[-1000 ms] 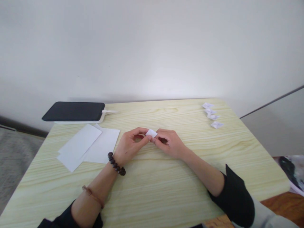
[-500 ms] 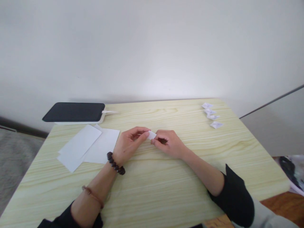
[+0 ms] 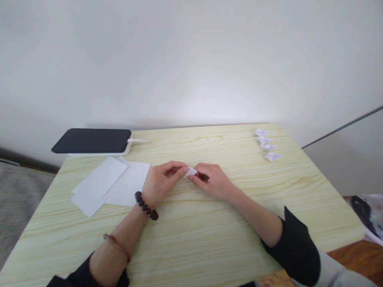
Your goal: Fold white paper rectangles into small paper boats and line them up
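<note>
A small folded piece of white paper (image 3: 191,171) is held between my two hands above the middle of the table. My left hand (image 3: 166,179) pinches its left end between thumb and fingers. On the other end, the thumb and forefinger of my right hand (image 3: 211,179) grip the paper's edge. Much of the paper is hidden by the fingertips. Just left of my left hand lie several white paper sheets (image 3: 100,175), overlapping one another. Several small folded paper boats (image 3: 272,156) stand in a row at the back right.
A black phone (image 3: 92,140) rests on a white block at the back left, with a white cable (image 3: 138,140) at its right end. The pale wood-grain table (image 3: 191,239) meets a white wall (image 3: 191,63). A brown object (image 3: 275,279) shows at the front edge.
My right thumb has shifted slightly left along the paper, and the paper's visible part now looks more pointed. My left hand has hardly moved.
</note>
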### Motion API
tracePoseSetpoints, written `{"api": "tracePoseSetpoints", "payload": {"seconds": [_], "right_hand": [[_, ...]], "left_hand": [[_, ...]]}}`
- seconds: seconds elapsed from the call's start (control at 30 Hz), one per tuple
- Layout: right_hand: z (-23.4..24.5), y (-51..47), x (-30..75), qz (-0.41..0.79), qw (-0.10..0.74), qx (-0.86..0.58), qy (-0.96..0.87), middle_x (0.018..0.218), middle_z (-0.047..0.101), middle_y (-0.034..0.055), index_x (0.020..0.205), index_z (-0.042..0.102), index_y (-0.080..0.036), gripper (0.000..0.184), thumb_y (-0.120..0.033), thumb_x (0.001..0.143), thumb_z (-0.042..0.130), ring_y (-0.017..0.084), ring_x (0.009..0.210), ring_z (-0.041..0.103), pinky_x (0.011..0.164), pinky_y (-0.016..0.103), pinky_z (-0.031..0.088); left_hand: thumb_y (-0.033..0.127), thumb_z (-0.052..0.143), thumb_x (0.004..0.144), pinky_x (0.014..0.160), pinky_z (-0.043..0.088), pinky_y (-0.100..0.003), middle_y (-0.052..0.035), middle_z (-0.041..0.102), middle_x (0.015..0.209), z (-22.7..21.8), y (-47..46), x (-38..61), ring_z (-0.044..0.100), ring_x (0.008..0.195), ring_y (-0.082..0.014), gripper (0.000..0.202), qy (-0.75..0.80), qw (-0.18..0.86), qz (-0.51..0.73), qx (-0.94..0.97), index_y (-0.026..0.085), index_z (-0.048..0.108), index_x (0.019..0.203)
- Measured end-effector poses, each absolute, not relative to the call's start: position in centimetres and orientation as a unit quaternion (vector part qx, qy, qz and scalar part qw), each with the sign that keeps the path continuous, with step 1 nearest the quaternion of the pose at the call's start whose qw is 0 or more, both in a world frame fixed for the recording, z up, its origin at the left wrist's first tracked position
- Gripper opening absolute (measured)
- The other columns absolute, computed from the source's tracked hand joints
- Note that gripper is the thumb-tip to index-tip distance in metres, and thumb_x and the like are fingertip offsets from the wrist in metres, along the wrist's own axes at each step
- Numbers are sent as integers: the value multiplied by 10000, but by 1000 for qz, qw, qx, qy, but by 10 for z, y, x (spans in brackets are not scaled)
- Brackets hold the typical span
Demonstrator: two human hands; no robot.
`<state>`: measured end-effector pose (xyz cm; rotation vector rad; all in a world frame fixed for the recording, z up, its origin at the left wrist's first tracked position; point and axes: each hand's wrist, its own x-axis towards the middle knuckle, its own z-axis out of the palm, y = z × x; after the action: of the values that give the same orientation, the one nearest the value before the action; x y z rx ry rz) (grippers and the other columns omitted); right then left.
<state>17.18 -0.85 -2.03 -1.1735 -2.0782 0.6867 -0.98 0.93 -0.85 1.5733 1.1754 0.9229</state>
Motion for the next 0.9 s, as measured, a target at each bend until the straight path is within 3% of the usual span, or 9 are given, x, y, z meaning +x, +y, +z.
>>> {"api": "tracePoseSetpoints", "payload": {"seconds": [0.27, 0.4, 0.5, 0.9], "right_hand": [[-18, -10, 171, 265, 356, -435, -783, 643, 516, -20, 693, 547, -168, 169, -236, 847, 559, 81, 552, 468, 532, 212, 355], [-18, -9, 171, 253, 413, -443, -754, 747, 581, 1, 840, 609, -175, 86, -249, 857, 568, 76, 577, 499, 528, 196, 394], [-19, -9, 172, 226, 435, -446, -749, 728, 608, 6, 808, 628, -180, 114, -234, 876, 555, 81, 593, 514, 544, 193, 413], [-20, -11, 172, 161, 394, -468, -775, 752, 637, 5, 824, 619, -186, 91, -211, 858, 538, 75, 575, 550, 540, 194, 416]], "left_hand": [[414, 666, 768, 702, 525, -261, -26, 736, 840, -12, 10, -9, 667, 747, -168, 252, 477, 452, 378, 652, 184, 711, 860], [366, 653, 780, 683, 527, -252, -23, 724, 817, -15, 9, -7, 660, 724, -153, 209, 468, 395, 391, 687, 174, 696, 851], [337, 643, 790, 695, 530, -254, -23, 718, 811, -16, 8, -6, 657, 726, -148, 179, 458, 354, 393, 715, 172, 688, 843], [223, 611, 798, 625, 508, -226, -15, 709, 733, -13, 6, -4, 638, 671, -130, 110, 418, 226, 406, 781, 178, 711, 798]]}}
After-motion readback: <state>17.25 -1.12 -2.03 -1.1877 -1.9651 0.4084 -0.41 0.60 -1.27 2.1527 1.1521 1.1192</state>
